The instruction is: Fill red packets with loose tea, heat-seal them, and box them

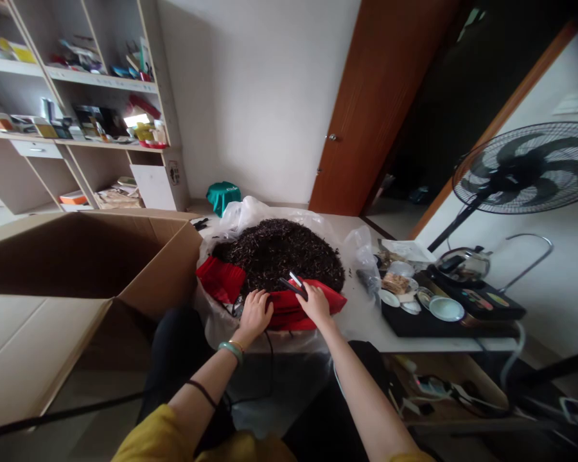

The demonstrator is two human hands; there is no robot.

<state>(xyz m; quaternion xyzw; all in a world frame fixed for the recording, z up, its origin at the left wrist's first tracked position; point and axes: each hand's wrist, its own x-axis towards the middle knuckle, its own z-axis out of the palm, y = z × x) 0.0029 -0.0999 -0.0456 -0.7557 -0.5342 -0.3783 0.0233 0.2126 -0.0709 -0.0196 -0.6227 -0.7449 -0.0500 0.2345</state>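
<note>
A broad mound of dark, dried leaf-like bits [289, 247], resembling loose tea, lies on clear plastic sheeting [250, 210] in front of me. Flat red packets [293, 316] are stacked along its near edge, and another red piece [221, 280] rests at its left side. My left hand [256, 314] is closed at the left end of the near packets, its fingertips partly hidden. In my right hand [315, 304] is a slim black-and-silver two-pronged tool [296, 283], perhaps tweezers, held above the packets. The fingers are closed around its near end.
A large open cardboard box [158, 256] stands at my left. To the right, a black tea tray [414, 324] carries small dishes, a lidded bowl and a glass kettle [465, 262]. Behind it rises a standing fan [525, 168]. A green-covered object [224, 196] sits by the wall.
</note>
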